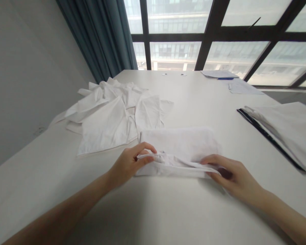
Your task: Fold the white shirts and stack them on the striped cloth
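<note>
A white cloth lies folded into a rectangle on the table in front of me. Its near edge is gathered into a narrow, creased strip. My left hand pinches that strip at the left end, thumb below and fingers above. At the right end, my right hand has the same edge between thumb and fingers, the cloth slightly lifted there. Just beyond my left hand, a crumpled heap of white cloths spreads over the left of the table.
On the right, a stack of white cloths rests on something flat with a black edge. Papers and a blue pen lie at the table's far right. Behind stand a window and a blue curtain.
</note>
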Demonstrator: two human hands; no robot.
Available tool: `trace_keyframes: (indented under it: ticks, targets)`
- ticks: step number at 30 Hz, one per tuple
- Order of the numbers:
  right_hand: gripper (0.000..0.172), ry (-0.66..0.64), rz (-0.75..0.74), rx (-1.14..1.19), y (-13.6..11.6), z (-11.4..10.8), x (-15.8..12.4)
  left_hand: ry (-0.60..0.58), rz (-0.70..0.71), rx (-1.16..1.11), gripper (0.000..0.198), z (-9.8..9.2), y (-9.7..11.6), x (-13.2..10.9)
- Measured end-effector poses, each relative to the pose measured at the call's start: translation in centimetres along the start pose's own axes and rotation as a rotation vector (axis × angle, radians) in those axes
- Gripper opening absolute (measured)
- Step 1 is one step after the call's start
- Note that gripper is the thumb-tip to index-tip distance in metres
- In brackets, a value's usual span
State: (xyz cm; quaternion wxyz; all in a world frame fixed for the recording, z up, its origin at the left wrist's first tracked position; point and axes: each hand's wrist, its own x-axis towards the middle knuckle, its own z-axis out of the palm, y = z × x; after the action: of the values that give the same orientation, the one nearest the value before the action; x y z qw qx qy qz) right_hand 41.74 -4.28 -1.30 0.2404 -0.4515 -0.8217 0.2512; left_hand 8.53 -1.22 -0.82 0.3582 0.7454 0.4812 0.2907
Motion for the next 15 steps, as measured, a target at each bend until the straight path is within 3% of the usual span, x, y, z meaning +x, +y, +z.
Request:
trace_keyframes:
  ticks: [4, 9, 15]
  targets:
    - [0.02, 0.012, 0.037, 0.028, -0.1, 0.2, 0.1, -0.044, 0.139, 0.048, 0.025, 0.0, 0.1, -0.1]
    - [0.021, -0.002, -0.035, 0.023, 0.2, 0.4, 0.0, -0.06, 0.394, 0.074, 0.017, 0.2, 0.5, -0.3]
    - [0.019, 0.011, -0.115, 0.001, 0.1, 0.2, 0.1, -0.033, 0.541, 0.19, 0.013, 0.2, 1.3, -0.6]
